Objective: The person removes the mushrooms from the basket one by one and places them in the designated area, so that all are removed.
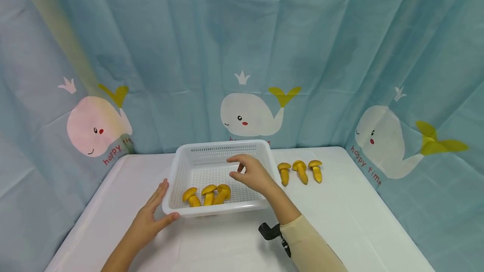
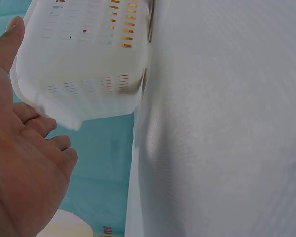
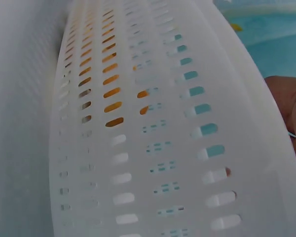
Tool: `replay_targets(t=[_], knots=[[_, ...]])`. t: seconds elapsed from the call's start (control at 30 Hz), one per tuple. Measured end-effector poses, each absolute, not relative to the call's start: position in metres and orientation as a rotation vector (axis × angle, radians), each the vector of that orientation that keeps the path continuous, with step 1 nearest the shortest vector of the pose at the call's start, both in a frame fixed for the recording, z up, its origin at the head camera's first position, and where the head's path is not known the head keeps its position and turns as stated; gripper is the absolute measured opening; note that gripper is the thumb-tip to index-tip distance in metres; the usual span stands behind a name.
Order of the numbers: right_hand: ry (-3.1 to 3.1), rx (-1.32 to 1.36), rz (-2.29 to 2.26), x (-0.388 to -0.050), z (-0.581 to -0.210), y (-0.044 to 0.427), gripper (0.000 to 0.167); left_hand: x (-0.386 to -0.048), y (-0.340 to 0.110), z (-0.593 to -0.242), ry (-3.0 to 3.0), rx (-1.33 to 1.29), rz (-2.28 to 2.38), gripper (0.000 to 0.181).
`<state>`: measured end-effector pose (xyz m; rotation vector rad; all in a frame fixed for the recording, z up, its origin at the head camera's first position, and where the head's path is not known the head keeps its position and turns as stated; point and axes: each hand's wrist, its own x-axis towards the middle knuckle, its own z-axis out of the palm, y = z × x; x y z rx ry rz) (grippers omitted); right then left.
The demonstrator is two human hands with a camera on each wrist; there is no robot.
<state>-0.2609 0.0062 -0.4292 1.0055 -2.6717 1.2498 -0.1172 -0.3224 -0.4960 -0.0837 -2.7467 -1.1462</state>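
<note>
A white perforated plastic basket (image 1: 219,210) rests on the table, three yellow mushrooms (image 1: 209,194) lying near its front left. My left hand (image 1: 146,217) is at the basket's front left corner, its fingers along the left side and the thumb at the front rim. In the left wrist view, that hand (image 2: 27,148) is against the basket's rim (image 2: 19,74). Above the basket's interior hovers my right hand (image 1: 252,173), with a gap between thumb and index finger and nothing held. The right wrist view shows mostly the basket wall (image 3: 133,148), with that hand partly hidden behind it.
Three more yellow mushrooms (image 1: 301,172) lie in a row on the white table (image 1: 351,205), right of the basket. A blue curtain (image 1: 181,74) with printed whales stands along the table's back and sides. A black wrist device (image 1: 269,231) is on the right arm.
</note>
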Motion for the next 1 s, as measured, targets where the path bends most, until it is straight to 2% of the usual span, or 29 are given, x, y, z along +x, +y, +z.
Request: replay_targets(t=[1.0], knots=[[-2.990,0.993,1.164,-0.273,-0.451,-0.021,0.039,-0.119,-0.321,-0.495,-2.774,-0.061,-1.133,0.106]])
